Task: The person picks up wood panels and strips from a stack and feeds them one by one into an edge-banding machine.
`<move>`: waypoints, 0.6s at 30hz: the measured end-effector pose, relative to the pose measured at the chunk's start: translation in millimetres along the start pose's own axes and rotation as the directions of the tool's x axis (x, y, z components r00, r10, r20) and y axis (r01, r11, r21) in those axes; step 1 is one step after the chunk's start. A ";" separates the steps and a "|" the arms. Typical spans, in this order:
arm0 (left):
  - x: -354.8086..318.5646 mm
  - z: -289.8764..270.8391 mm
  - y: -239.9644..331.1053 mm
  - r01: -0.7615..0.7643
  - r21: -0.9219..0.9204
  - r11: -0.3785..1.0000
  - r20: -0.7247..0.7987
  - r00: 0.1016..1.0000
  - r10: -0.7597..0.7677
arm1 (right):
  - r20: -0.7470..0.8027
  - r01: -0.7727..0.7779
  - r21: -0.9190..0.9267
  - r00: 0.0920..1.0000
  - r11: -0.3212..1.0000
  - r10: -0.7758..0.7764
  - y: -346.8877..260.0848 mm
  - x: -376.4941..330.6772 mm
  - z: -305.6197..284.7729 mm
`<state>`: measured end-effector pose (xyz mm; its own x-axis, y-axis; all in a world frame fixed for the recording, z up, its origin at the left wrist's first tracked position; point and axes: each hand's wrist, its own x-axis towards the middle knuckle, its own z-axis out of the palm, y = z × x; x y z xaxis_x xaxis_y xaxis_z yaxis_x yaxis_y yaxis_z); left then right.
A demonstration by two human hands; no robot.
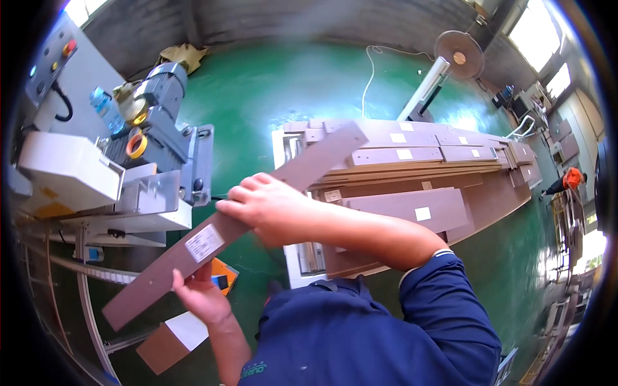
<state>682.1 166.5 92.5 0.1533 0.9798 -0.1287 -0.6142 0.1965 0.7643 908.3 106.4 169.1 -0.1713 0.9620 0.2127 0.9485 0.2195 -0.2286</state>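
Observation:
A long, narrow brown panel strip (pixel 165 270) slants across my front, from low on the left up to the right. It bears a white label (pixel 205 243) and a small round hole near the lower end. My right hand (pixel 267 209) grips it around its middle, fingers over the far edge. Lower down, my left hand (pixel 205 300) holds the near edge, its thumb standing up beside the board and its other fingers partly hidden behind it. Right of the strip, similar brown panels (pixel 405 206) with white labels lie stacked on a white-framed support (pixel 297 270).
At the left stands a machine with a white housing (pixel 67 170), a grey motor (pixel 164 87), a tape roll (pixel 136 146) and a blue bottle (pixel 107 110). A cardboard box (pixel 164 347) sits below. A fan (pixel 459 56) stands beyond the stack; a person in orange (pixel 571 178) is far right.

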 end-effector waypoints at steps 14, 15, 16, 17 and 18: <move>-113.2 79.9 -180.8 0.425 0.464 0.777 0.291 0.755 -0.587 | -0.174 -0.554 -0.138 0.830 0.821 0.530 333.6 -275.4 -77.0; -125.6 59.8 -185.9 0.443 0.504 0.741 0.206 0.772 -0.602 | -0.177 -0.586 -0.131 0.807 0.800 0.563 361.6 -291.4 -75.0; -139.6 37.9 -189.8 0.469 0.514 0.719 0.106 0.796 -0.596 | -0.144 -0.628 -0.070 0.776 0.775 0.615 381.8 -303.1 -76.4; -152.8 14.8 -192.3 0.494 0.529 0.690 0.021 0.806 -0.592 | -0.188 -0.633 -0.068 0.768 0.772 0.613 406.3 -320.7 -72.0; -166.5 -4.1 -192.3 0.525 0.529 0.666 -0.069 0.809 -0.583 | -0.215 -0.673 -0.105 0.734 0.732 0.644 427.4 -334.8 -67.7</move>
<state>771.5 -34.2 -35.6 0.4284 0.6811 -0.5937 0.0806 0.6256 0.7759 1389.0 -132.9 64.5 0.5422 0.8127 0.2133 0.8378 -0.5037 -0.2105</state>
